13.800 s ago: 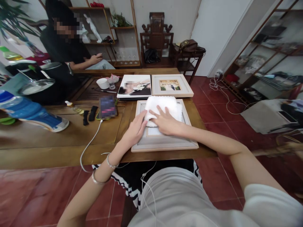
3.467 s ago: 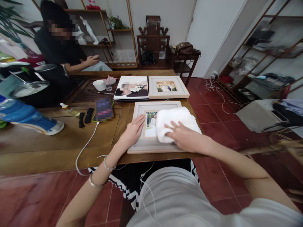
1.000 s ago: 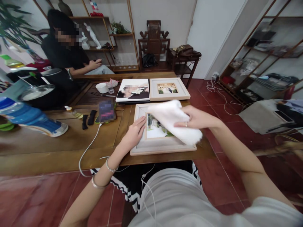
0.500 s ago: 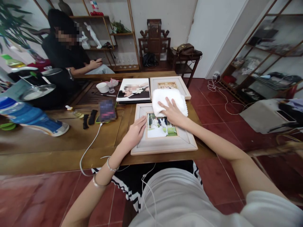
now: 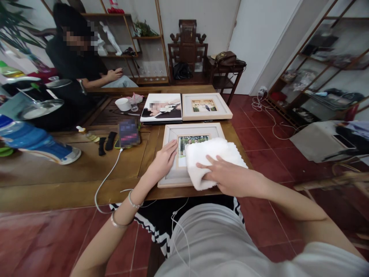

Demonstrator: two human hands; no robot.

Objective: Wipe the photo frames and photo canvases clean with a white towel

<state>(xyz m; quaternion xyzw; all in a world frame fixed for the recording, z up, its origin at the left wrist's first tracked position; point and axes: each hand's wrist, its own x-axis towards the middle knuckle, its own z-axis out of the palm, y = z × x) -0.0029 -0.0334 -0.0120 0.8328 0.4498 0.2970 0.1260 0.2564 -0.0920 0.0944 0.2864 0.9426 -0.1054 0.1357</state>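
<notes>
A pale picture frame (image 5: 173,179) with a photo in it lies flat at the table's front edge. My left hand (image 5: 163,161) rests flat on its left side, fingers stretched out and holding nothing. On the frame's lower right, my right hand (image 5: 227,175) presses a fluffy white cloth (image 5: 211,150), its fingers partly spread and some sunk in the cloth's folds. Cloth and hand cover much of the photo and the frame's right side; the photo's upper left part shows.
Behind lie a second framed photo (image 5: 187,107) and a white-edged photo panel (image 5: 161,109). To the left are a phone (image 5: 128,132) on a white cable, a small bottle (image 5: 88,134), a large blue bottle (image 5: 40,140) and a white cup (image 5: 123,104). A person (image 5: 77,50) sits across the table.
My right hand has dragged the white cloth from the frame's top edge toward me, down to its lower right. My left hand has stayed on the frame's left side.
</notes>
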